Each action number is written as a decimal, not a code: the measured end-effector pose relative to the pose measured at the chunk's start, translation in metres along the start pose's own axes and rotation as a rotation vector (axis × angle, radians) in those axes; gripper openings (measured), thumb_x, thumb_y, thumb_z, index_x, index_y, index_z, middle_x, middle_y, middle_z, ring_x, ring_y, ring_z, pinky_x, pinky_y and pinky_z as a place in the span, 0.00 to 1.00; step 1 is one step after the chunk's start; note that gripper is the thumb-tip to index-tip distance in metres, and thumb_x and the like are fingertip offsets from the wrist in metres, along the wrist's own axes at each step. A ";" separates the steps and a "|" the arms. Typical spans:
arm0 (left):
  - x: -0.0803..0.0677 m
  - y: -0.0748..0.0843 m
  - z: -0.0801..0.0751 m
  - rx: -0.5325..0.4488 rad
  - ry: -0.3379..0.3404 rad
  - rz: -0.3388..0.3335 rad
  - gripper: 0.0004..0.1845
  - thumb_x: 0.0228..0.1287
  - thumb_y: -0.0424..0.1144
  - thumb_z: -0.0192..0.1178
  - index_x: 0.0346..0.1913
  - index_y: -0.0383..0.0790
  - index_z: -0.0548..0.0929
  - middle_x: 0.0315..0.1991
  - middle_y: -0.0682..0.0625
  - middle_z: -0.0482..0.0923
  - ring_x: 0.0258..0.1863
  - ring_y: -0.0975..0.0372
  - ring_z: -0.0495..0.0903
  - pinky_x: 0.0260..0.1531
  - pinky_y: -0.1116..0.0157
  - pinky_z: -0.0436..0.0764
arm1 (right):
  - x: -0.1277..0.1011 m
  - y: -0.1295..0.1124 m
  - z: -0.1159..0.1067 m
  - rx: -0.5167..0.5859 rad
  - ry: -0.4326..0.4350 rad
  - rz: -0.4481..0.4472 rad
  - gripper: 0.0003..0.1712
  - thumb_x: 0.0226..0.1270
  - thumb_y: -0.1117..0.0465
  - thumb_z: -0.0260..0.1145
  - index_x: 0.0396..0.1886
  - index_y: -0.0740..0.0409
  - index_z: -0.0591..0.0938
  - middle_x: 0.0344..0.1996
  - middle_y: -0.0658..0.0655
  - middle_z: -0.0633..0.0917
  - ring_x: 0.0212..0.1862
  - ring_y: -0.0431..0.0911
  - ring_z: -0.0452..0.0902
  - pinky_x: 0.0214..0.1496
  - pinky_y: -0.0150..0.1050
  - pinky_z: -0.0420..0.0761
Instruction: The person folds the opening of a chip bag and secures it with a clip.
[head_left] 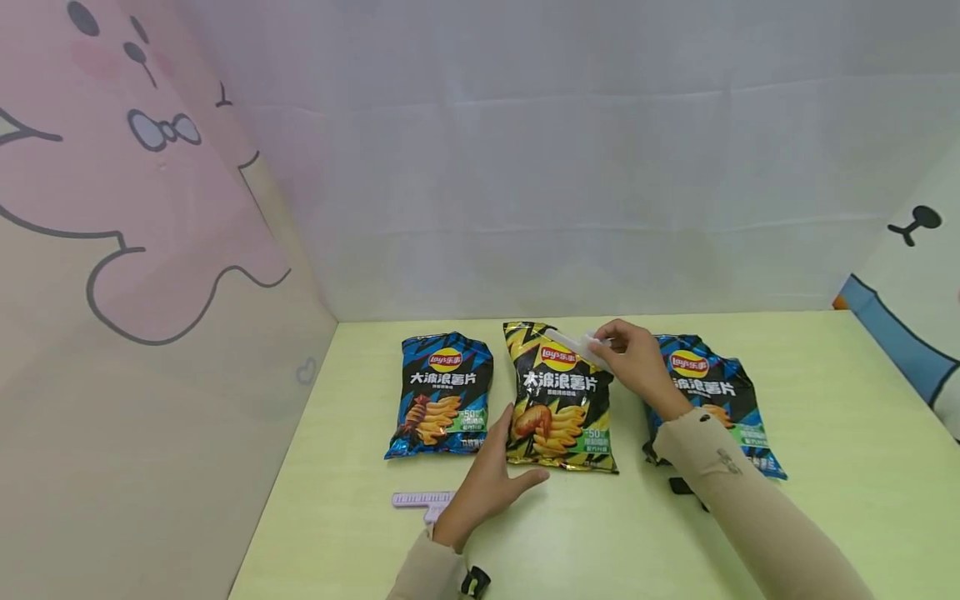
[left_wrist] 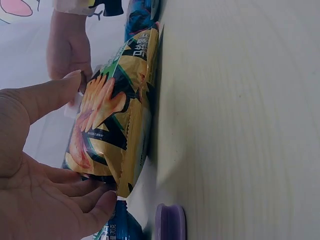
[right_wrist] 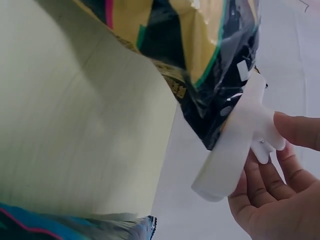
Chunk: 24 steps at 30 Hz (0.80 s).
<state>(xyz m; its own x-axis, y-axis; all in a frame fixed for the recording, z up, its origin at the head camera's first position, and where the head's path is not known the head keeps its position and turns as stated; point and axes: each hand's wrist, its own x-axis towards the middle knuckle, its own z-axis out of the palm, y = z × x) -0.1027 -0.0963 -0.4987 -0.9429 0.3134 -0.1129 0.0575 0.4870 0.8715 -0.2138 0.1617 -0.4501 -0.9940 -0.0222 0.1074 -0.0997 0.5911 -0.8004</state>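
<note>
At the back of the pale green worktop (head_left: pixel 825 392), between two blue chip bags, the yellow-and-black chip bag (head_left: pixel 558 400) is lying flat with its top edge toward the wall. The right hand (head_left: pixel 633 362) is pinching the tabs of a white sealing clip (head_left: pixel 573 346) between thumb and fingertips and is bringing it against the bag's top corner; in the right wrist view the clip (right_wrist: pixel 235 145) is sitting right at the crumpled black edge of the foil. The left hand (head_left: pixel 491 483) is resting relaxed, fingers straight, its fingertips touching the bag's lower left corner, gripping nothing.

To do this step well, I judge that the left hand should be pressing the bag down firmly so it is not sliding toward the wall while the clip is being worked on. The tabs should probably be squeezed fully so that the clip is gaping wide, and the top edge fed in flat and deep rather than bunched, since the foil looks slippery and puffed. The clip is lying at a slant across the corner; squaring it with the seam would likely be giving a tighter hold.

A lilac sealing clip (head_left: pixel 422 499) is lying on the worktop just left of the left hand, and the left blue chip bag (head_left: pixel 442 396) and right blue chip bag (head_left: pixel 723 392) are lying untouched.
</note>
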 end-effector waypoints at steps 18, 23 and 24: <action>0.001 0.004 0.005 0.030 -0.015 0.023 0.56 0.62 0.52 0.71 0.82 0.47 0.43 0.81 0.40 0.48 0.80 0.42 0.52 0.74 0.37 0.61 | 0.010 0.014 0.009 -0.028 -0.218 0.126 0.35 0.72 0.59 0.65 0.74 0.62 0.62 0.73 0.75 0.65 0.65 0.68 0.71 0.58 0.61 0.80; 0.000 0.004 0.006 0.046 0.000 0.017 0.55 0.63 0.53 0.69 0.82 0.46 0.44 0.81 0.39 0.49 0.80 0.42 0.53 0.73 0.37 0.61 | 0.013 0.016 0.013 -0.002 -0.284 0.160 0.45 0.73 0.57 0.65 0.80 0.58 0.51 0.77 0.74 0.57 0.71 0.70 0.63 0.65 0.65 0.74; 0.000 0.004 0.006 0.045 0.001 0.010 0.54 0.64 0.53 0.68 0.82 0.46 0.44 0.81 0.39 0.49 0.80 0.42 0.53 0.73 0.37 0.62 | 0.013 0.016 0.014 0.003 -0.296 0.170 0.47 0.73 0.57 0.65 0.80 0.57 0.49 0.77 0.75 0.56 0.72 0.70 0.62 0.66 0.66 0.72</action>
<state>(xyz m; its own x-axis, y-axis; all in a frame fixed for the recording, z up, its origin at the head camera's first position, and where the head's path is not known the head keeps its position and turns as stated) -0.1001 -0.0893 -0.4986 -0.9426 0.3174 -0.1036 0.0817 0.5202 0.8501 -0.2293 0.1593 -0.4698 -0.9666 -0.1570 -0.2026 0.0685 0.6036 -0.7943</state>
